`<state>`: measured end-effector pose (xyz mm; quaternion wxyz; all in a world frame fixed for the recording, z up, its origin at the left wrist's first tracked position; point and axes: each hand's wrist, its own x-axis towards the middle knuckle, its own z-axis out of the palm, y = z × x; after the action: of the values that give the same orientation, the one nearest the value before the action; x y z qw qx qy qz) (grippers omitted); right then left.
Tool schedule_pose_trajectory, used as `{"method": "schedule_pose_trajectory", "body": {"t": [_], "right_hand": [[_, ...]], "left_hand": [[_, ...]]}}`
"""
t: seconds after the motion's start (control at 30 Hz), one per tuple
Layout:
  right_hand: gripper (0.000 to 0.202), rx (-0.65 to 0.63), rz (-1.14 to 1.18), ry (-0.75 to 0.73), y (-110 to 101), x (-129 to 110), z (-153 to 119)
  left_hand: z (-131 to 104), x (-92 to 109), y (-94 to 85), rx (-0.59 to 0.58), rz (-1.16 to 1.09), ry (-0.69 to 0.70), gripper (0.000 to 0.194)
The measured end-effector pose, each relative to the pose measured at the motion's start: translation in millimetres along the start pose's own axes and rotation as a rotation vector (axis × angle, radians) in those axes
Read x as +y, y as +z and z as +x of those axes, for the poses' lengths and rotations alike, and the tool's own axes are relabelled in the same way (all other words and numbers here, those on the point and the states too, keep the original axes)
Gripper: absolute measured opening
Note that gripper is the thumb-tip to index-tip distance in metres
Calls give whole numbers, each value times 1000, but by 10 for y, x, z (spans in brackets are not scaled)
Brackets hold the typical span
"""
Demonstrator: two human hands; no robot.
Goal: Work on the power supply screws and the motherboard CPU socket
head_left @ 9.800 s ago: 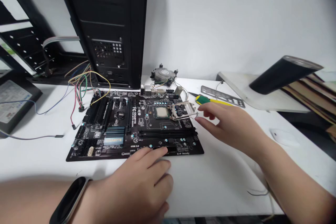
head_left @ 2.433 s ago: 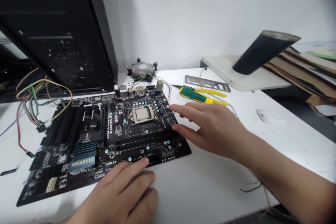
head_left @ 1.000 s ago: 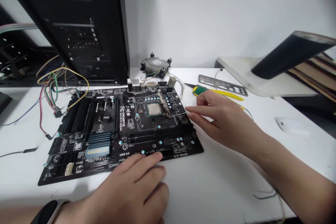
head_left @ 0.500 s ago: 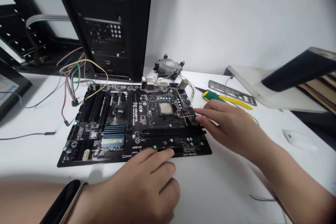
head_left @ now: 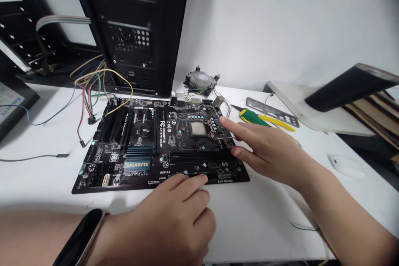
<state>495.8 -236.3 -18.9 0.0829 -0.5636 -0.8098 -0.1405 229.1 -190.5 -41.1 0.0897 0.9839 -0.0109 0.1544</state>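
Note:
A black motherboard (head_left: 149, 141) lies flat on the white table. Its processor (head_left: 198, 129) sits in the socket, and the metal socket frame (head_left: 215, 126) is raised at the right of it. My right hand (head_left: 264, 145) is at the board's right side, thumb and forefinger apart, the forefinger by the raised frame, holding nothing visible. At the front edge rests my left hand (head_left: 174, 212), its fingertips on the board and its other fingers curled; nothing is seen in it.
A black computer case (head_left: 134, 4) with loose wires (head_left: 90, 87) stands behind. A fan cooler (head_left: 201, 80), pliers (head_left: 254, 117), a metal plate (head_left: 271, 110) and a white mouse (head_left: 346, 164) lie on the table (head_left: 249, 224).
My right thumb and forefinger have spread apart, with the forefinger moving up and left over the raised frame. My left hand stays at the front edge. The view has shifted slightly.

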Motion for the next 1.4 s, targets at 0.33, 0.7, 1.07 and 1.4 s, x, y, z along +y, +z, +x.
{"method": "schedule_pose_trajectory", "body": {"t": [0.33, 0.7, 1.07, 1.4], "right_hand": [[21, 151, 175, 158, 40, 78, -58], [29, 151, 137, 174, 92, 165, -122], [55, 99, 398, 361, 47, 210, -114], [78, 50, 650, 640, 69, 193, -125]], "left_hand": [[9, 0, -17, -15, -13, -19, 18], [-5, -15, 36, 40, 12, -7, 20], [-13, -20, 62, 55, 17, -9, 19], [-4, -32, 89, 57, 20, -10, 19]]}}
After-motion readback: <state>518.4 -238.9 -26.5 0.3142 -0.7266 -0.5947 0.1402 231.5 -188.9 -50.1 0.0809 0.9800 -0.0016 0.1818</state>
